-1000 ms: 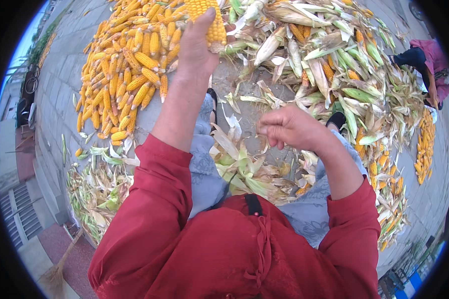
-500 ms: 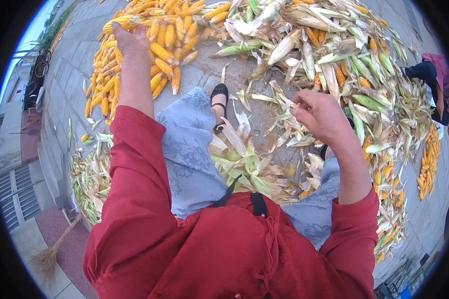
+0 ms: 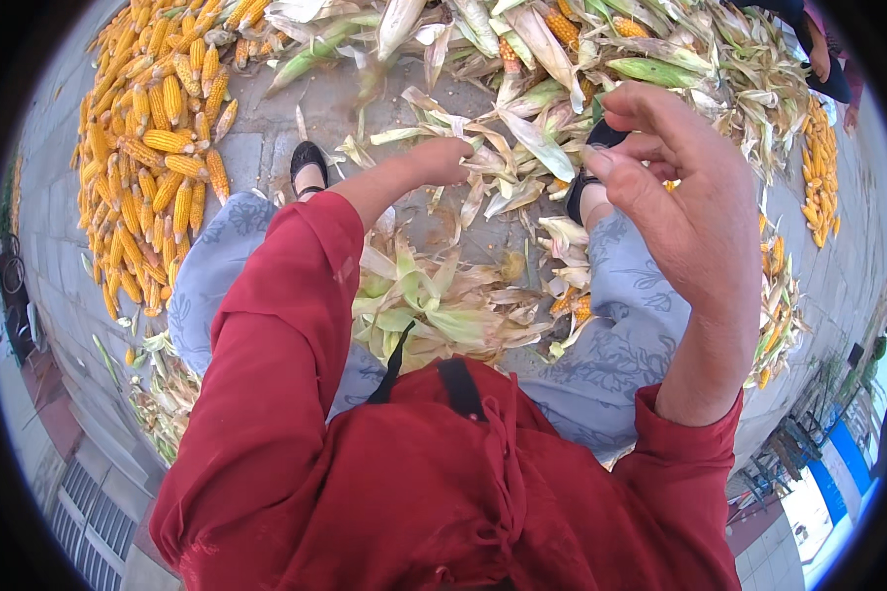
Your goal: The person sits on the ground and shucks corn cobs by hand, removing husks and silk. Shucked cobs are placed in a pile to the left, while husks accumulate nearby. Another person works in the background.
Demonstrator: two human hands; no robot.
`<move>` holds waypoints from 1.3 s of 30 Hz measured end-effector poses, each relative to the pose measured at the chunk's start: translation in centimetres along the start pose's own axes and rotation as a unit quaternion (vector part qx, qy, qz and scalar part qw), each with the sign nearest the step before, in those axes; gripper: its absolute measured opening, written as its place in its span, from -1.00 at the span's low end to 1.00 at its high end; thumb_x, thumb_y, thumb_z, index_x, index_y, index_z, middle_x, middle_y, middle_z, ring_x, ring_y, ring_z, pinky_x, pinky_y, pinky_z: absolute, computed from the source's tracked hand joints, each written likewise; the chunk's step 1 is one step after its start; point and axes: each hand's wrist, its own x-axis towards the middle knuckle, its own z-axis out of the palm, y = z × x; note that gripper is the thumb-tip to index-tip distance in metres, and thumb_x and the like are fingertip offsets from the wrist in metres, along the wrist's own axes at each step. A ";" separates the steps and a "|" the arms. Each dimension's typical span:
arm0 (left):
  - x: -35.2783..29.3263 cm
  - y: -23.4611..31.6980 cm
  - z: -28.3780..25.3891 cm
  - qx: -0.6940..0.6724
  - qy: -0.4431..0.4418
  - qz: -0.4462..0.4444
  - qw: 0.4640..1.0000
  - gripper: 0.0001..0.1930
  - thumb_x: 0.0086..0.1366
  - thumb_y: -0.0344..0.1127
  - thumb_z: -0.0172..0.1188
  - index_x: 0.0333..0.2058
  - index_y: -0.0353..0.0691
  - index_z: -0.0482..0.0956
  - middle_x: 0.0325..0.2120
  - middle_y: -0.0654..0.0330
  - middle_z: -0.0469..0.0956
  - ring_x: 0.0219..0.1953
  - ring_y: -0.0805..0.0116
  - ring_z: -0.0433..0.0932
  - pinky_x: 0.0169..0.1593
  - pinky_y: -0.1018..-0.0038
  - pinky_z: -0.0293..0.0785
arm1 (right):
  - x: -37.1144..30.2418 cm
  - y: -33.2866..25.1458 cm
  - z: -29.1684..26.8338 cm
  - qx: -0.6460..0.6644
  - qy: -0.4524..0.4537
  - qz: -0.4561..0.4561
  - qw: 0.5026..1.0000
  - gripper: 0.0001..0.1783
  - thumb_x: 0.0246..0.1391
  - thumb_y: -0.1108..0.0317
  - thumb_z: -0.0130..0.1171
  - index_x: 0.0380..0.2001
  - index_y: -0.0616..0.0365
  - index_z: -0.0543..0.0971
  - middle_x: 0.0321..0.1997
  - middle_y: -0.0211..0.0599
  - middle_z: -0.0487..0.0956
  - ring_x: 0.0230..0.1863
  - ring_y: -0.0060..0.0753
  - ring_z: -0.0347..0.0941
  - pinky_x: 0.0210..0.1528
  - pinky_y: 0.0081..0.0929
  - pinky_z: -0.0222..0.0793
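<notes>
My left hand (image 3: 442,161) reaches across the middle, over loose dry husks (image 3: 483,192); its fingers are smeared and partly hidden, so I cannot tell how they are set. Raised on the right is my right hand (image 3: 685,197), with thumb and curved fingers apart and nothing seen between them. Beyond it lies a heap of unhusked corn (image 3: 650,71), its leaves green and straw-coloured. Husked yellow corn cobs (image 3: 153,148) form a large pile at the far left. Pale green husks (image 3: 439,310) lie on the ground between my legs.
My feet in black shoes (image 3: 307,163) stand on grey paving (image 3: 256,113) among the husks. A smaller row of cobs (image 3: 818,177) lies at the right. Another person's arm (image 3: 818,49) shows at the upper right. More husks (image 3: 163,394) lie at the left.
My left hand has swung right from the cob pile to the husks in the middle. My right hand has risen and its fingers have spread. The view has turned, shifting the pile left.
</notes>
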 end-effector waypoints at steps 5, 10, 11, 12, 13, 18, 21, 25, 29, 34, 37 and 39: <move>6.7 1.9 4.4 0.032 0.028 0.039 0.998 -0.64 0.10 -0.37 0.10 -0.07 -0.14 0.52 -0.04 0.04 0.50 0.01 0.07 0.48 0.07 0.24 0.38 | -1.0 0.9 -1.0 0.000 0.020 0.045 0.999 -0.51 -0.09 0.31 0.24 -0.05 0.30 0.49 -0.14 -0.15 0.56 -0.25 -0.44 0.52 -0.22 -0.52 0.37; 9.4 -1.4 6.0 0.117 0.079 -0.094 0.986 -0.66 0.11 -0.39 0.09 -0.08 -0.13 0.51 -0.02 0.05 0.50 0.02 0.13 0.49 0.06 0.25 0.40 | -1.3 1.9 -1.6 -0.030 0.019 0.055 0.998 -0.47 -0.21 0.28 0.24 -0.10 0.32 0.51 -0.15 -0.13 0.57 -0.26 -0.37 0.54 -0.23 -0.52 0.36; 8.7 -2.1 6.2 0.143 0.075 -0.104 0.981 -0.67 0.11 -0.37 0.10 -0.09 -0.14 0.52 -0.05 0.05 0.51 0.01 0.13 0.50 0.04 0.25 0.42 | -1.4 2.2 -1.7 -0.031 0.018 0.045 0.998 -0.46 -0.22 0.28 0.24 -0.10 0.32 0.51 -0.16 -0.13 0.57 -0.26 -0.36 0.54 -0.24 -0.52 0.37; 7.9 -2.6 6.5 0.169 0.070 -0.114 0.977 -0.67 0.11 -0.36 0.11 -0.10 -0.16 0.52 -0.07 0.05 0.53 0.00 0.14 0.52 0.02 0.25 0.44 | -1.4 2.5 -1.8 -0.034 0.017 0.034 0.999 -0.46 -0.23 0.28 0.24 -0.11 0.32 0.51 -0.16 -0.13 0.57 -0.27 -0.36 0.54 -0.24 -0.52 0.37; 7.1 -3.1 7.0 0.136 0.039 -0.138 0.980 -0.68 0.10 -0.33 0.12 -0.12 -0.18 0.54 -0.11 0.04 0.55 -0.04 0.13 0.54 -0.01 0.24 0.46 | -1.5 2.7 -1.8 -0.032 0.017 0.023 0.999 -0.46 -0.23 0.28 0.24 -0.11 0.32 0.51 -0.16 -0.13 0.57 -0.27 -0.36 0.54 -0.24 -0.52 0.37; 2.3 -5.0 10.2 -0.071 -0.009 -0.242 0.968 -0.62 0.02 -0.15 0.23 -0.23 -0.27 0.62 -0.29 -0.02 0.62 -0.21 0.06 0.61 -0.09 0.25 0.51 | -1.8 2.3 -1.3 -0.009 0.030 -0.017 0.999 -0.49 -0.19 0.28 0.25 -0.11 0.30 0.52 -0.17 -0.18 0.58 -0.28 -0.39 0.54 -0.25 -0.51 0.38; -0.5 -5.8 10.6 -0.147 -0.057 -0.234 0.959 -0.59 0.00 -0.07 0.26 -0.29 -0.30 0.64 -0.34 -0.04 0.63 -0.26 0.05 0.62 -0.10 0.28 0.50 | -1.6 1.2 -0.4 0.000 0.003 -0.025 1.000 -0.50 -0.15 0.28 0.28 -0.09 0.28 0.51 -0.18 -0.20 0.58 -0.28 -0.40 0.53 -0.24 -0.50 0.39; -4.3 -1.3 1.0 -0.031 -0.171 -0.088 0.981 -0.54 -0.02 -0.08 0.26 -0.21 -0.31 0.62 -0.30 -0.07 0.62 -0.23 0.03 0.60 -0.10 0.26 0.49 | -1.3 1.2 0.7 -0.053 -0.015 -0.081 0.995 -0.49 -0.13 0.26 0.32 -0.08 0.27 0.49 -0.19 -0.17 0.58 -0.28 -0.28 0.54 -0.22 -0.42 0.42; -9.3 5.1 -8.2 0.101 -0.176 -0.023 0.979 -0.59 0.04 -0.13 0.25 -0.19 -0.29 0.61 -0.34 -0.03 0.63 -0.26 0.06 0.60 -0.15 0.24 0.49 | -0.7 0.2 2.9 -0.105 -0.101 -0.120 0.982 -0.50 -0.16 0.29 0.31 -0.11 0.26 0.47 -0.17 -0.06 0.55 -0.09 0.02 0.48 -0.06 -0.20 0.38; -18.2 12.1 -16.8 -0.033 -0.105 0.001 0.994 -0.67 0.15 -0.15 0.22 -0.24 -0.30 0.61 -0.45 0.06 0.62 -0.39 0.28 0.60 -0.28 0.36 0.48 | 0.5 -1.2 4.2 -0.176 -0.242 -0.120 0.947 -0.24 -0.31 0.15 0.40 0.02 0.22 0.40 -0.15 0.03 0.55 -0.04 0.02 0.47 -0.02 -0.18 0.37; -22.6 12.6 -18.5 -0.174 0.010 0.059 0.983 -0.71 0.24 -0.17 0.14 -0.29 -0.32 0.60 -0.51 0.17 0.59 -0.49 0.35 0.56 -0.35 0.40 0.47 | 1.0 -2.7 3.8 -0.116 -0.281 -0.079 0.949 -0.12 -0.40 0.08 0.43 0.06 0.21 0.37 -0.15 0.07 0.55 -0.07 0.07 0.48 -0.03 -0.20 0.39; -24.2 12.2 -18.4 -0.335 0.103 0.066 0.934 -0.72 0.28 -0.19 0.09 -0.31 -0.33 0.59 -0.54 0.21 0.58 -0.54 0.36 0.54 -0.38 0.42 0.46 | 1.5 -1.7 4.0 -0.074 -0.256 -0.121 0.956 -0.06 -0.44 0.06 0.44 0.08 0.25 0.36 -0.14 0.09 0.56 -0.09 0.08 0.50 -0.06 -0.23 0.40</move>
